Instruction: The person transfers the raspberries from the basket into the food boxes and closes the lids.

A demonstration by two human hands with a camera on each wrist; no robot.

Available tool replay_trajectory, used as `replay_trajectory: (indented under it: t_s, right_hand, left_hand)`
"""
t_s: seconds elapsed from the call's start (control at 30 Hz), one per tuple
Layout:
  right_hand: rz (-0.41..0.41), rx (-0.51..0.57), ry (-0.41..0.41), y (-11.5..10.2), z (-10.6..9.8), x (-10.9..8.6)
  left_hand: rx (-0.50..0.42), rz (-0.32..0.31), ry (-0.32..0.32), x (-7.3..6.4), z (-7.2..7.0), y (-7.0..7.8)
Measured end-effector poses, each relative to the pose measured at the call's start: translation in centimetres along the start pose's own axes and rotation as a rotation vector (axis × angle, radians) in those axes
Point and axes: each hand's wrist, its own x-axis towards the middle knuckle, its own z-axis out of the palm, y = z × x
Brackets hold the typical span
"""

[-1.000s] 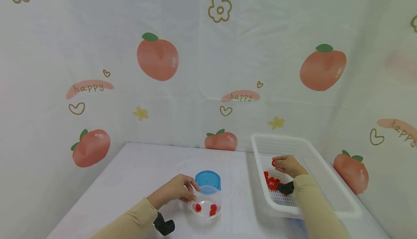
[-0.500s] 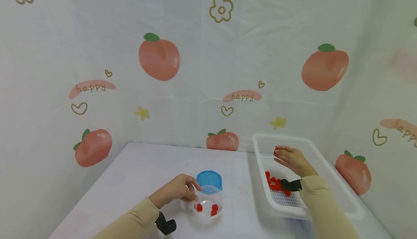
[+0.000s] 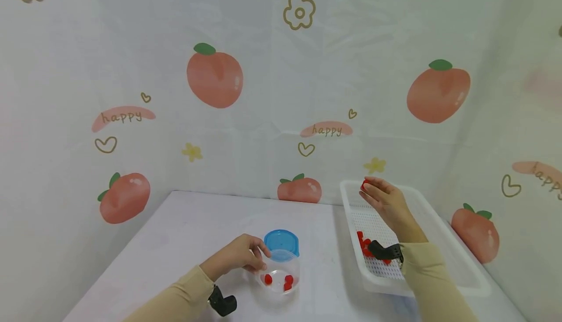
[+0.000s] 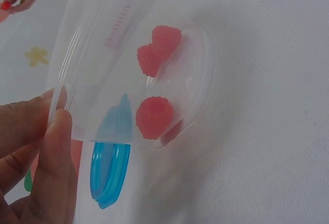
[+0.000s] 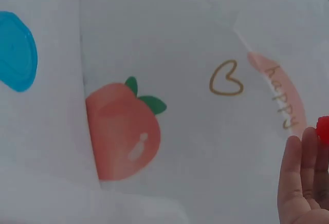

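Observation:
My left hand (image 3: 239,254) pinches the rim of a clear plastic cup (image 4: 87,80) between thumb and fingers. The cup tilts on the white table, and inside its base lie one raspberry (image 4: 154,117) and two more raspberries (image 4: 159,49) touching each other. Off to the right, my right hand (image 3: 390,207) is raised over the far left part of a white perforated basket (image 3: 391,288). Its fingertips pinch a single raspberry (image 3: 365,184); in the right wrist view that raspberry is cut by the frame edge. Several red raspberries (image 3: 367,249) lie in the basket's left side, partly hidden by the wrist camera.
A blue lid (image 3: 281,240) lies on the table just behind the cup. The table (image 3: 210,214) meets a hanging cloth (image 3: 254,156) printed with peaches at the back. High basket walls stand around the loose raspberries.
My right hand has risen from low in the basket toward its far left rim, carrying the raspberry. The left hand and the cup have stayed in place.

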Motion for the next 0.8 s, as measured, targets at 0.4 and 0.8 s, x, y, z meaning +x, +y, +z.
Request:
replay_trajectory:
  t_s: [0.4,0.8]
  right_hand:
    - [-0.087,-0.088,-0.010,0.0,4.9,-1.5]
    - [-0.097,-0.186,-0.085,2.4,7.6,-3.2]
  left_hand:
    - [0.004,-0.002,0.004,-0.3,0.0,0.4]
    - [0.002,-0.012,0.008,0.0,0.0,0.0]
